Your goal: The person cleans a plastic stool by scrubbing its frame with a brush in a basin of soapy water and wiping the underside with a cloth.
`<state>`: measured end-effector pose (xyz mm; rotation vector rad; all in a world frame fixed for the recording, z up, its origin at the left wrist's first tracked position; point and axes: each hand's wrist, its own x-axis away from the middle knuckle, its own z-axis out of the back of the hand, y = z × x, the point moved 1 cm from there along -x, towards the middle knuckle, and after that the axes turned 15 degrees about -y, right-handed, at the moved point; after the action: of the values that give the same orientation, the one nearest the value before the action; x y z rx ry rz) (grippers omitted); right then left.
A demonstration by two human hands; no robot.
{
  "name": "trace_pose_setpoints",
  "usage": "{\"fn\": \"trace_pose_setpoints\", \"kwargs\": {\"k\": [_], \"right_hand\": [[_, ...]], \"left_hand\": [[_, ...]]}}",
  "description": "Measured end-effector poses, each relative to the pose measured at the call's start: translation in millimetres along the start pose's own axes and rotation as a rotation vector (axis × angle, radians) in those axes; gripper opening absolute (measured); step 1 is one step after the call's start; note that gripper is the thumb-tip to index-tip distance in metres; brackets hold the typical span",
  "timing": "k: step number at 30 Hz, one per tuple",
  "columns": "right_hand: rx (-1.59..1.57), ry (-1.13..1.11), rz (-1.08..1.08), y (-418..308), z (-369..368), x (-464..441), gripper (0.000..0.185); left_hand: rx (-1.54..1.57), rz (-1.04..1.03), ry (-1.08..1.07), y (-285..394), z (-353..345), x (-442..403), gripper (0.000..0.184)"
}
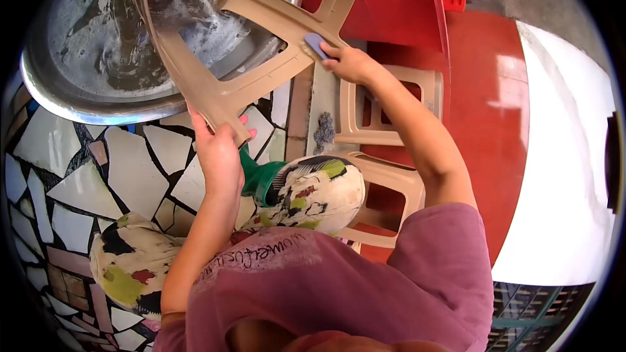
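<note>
One purple T-shirt (365, 280) fills the nearest part of my feed, with patterned trousers (319, 192) beyond it and a green boot (264, 179) beside one knee. Past the knees I have the left hand (217, 156), its fingers wrapped around the end of one leg of a tan plastic stool (274, 73). That stool is tilted, leg end toward the wearer, and its far part reaches over a round metal basin (98, 114) of foamy water (98, 39). On my right, the right hand (355, 65) pinches a small blue-grey brush (316, 45) between its fingers, set against the stool's frame where the bars meet. Below that wrist I make out a grey scouring pad (324, 132) and two more tan stools, an upper one (345, 114) partly behind the right forearm and a lower one (409, 186) near the trousers. Irregular pale tiles (137, 169) pave the floor under the basin. Farther off I see a red panel (391, 6) beside the basin, then a white surface (567, 176).
</note>
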<state>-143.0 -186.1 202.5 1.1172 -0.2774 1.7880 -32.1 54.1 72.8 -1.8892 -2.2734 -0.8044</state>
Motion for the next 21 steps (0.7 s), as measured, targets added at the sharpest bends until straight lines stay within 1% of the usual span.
{"fn": "trace_pose_setpoints", "kwargs": {"k": [1,2,3,5,7,8,9,10,11,12,13,14,15,16,17,19,20,21], "right_hand": [[0.051,-0.014,-0.061,1.3,-3.7,-2.1,0.058],[0.079,-0.041,-0.029,-8.0,-17.8,-4.7,0.056],[0.103,-0.065,-0.002,-34.7,-35.9,-2.7,0.054],[-0.013,-0.146,0.312,-91.9,-61.3,3.8,0.053],[-0.029,-0.13,0.332,-96.0,-63.1,0.8,0.052],[-0.07,-0.111,0.342,-88.7,-68.4,-9.6,0.052],[0.006,-0.068,0.102,-63.4,-57.8,-24.5,0.052],[0.118,0.076,0.048,-15.3,-48.7,-50.1,0.053],[-0.031,0.114,0.047,19.4,-32.0,-59.9,0.053],[-0.02,0.034,0.095,7.8,-31.2,-70.1,0.052],[-0.022,-0.04,0.119,-11.8,-37.3,-61.4,0.05],[0.029,-0.104,0.213,-51.4,-49.3,-45.2,0.05],[-0.051,-0.113,0.364,-84.5,-67.1,-37.0,0.05],[-0.089,-0.138,0.561,-107.1,-81.0,-39.5,0.051],[-0.07,-0.239,0.496,-131.5,-72.9,-25.5,0.052],[-0.038,-0.132,0.485,-101.2,-76.1,-51.3,0.051],[0.061,-0.085,0.319,-72.6,-69.1,-63.0,0.052],[0.092,0.018,0.136,-31.8,-61.4,-77.2,0.052]], "left_hand": [[-0.003,-0.001,0.01,-7.0,2.0,-3.3,0.076],[-0.015,-0.01,-0.012,-9.9,3.1,-4.1,0.078],[-0.027,-0.016,-0.041,-12.1,3.9,-4.0,0.081],[-0.025,-0.056,-0.038,-10.4,7.5,-12.4,0.081],[-0.033,-0.069,-0.044,-9.4,10.4,-8.7,0.082],[-0.042,-0.074,-0.027,-15.8,11.2,-12.8,0.082],[-0.041,-0.087,-0.01,-15.3,9.8,-12.5,0.082],[-0.047,-0.084,-0.005,-13.7,8.2,-11.1,0.082],[-0.05,-0.07,0.017,-12.7,6.2,-10.0,0.079],[-0.052,-0.071,0.058,-13.3,6.5,-16.2,0.077],[-0.055,-0.069,0.062,-13.7,7.6,-18.2,0.077],[-0.067,-0.064,0.054,-14.9,8.9,-19.0,0.077],[-0.081,-0.061,0.056,-20.4,13.3,-24.7,0.076],[-0.081,-0.067,0.064,-19.7,17.2,-25.6,0.076],[-0.077,-0.065,0.05,-18.4,22.4,-26.1,0.074],[-0.084,-0.048,0.026,-17.8,22.2,-24.6,0.073],[-0.098,-0.053,0.061,-14.3,18.7,-24.0,0.071],[-0.112,-0.052,0.094,-12.2,15.6,-23.7,0.07]]}}
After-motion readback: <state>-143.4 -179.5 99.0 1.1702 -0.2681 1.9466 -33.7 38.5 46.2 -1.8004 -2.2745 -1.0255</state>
